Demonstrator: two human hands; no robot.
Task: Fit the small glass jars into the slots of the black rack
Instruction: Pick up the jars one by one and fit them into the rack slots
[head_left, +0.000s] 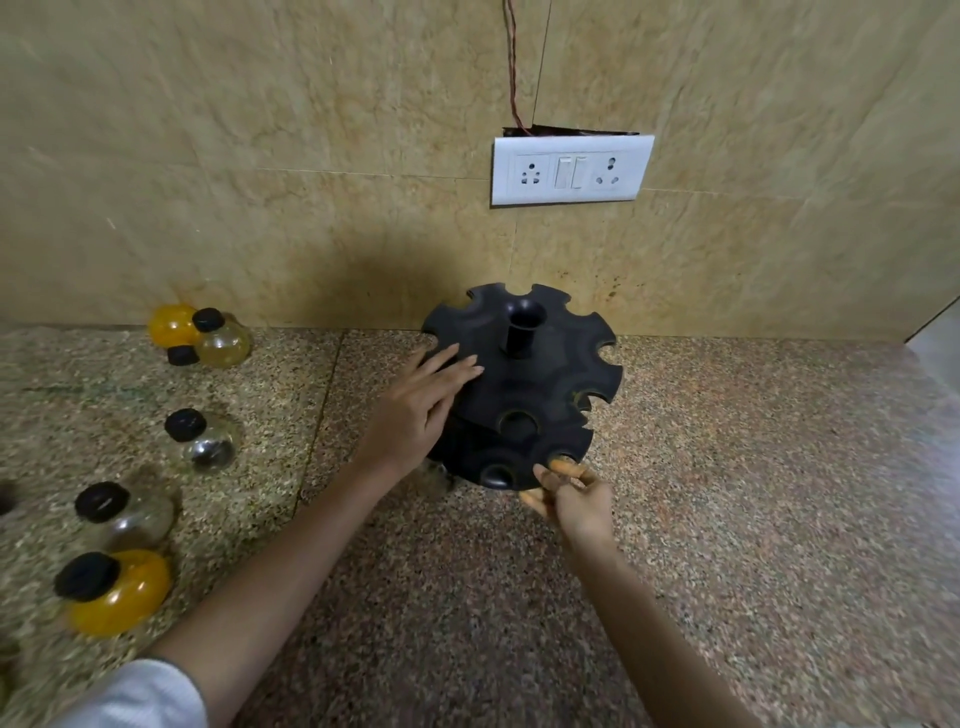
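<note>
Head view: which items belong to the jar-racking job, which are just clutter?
Job: round black plastic rack; five black-capped small glass jars, e.g. yellow-filled, clear; left hand flat on rack; right hand at its rim.

Clutter: white wall socket panel; hanging wire.

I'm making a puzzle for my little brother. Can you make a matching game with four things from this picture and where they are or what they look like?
Things:
1. black rack
2. left hand
3. switch plate
4. nearest yellow jar

Descriptions:
A. on the wall
B. lying on the counter at the near left
C. standing on the counter by the wall, no jars in its top slots
D. resting flat on the rack's top

Pairs: 1-C, 2-D, 3-A, 4-B
</note>
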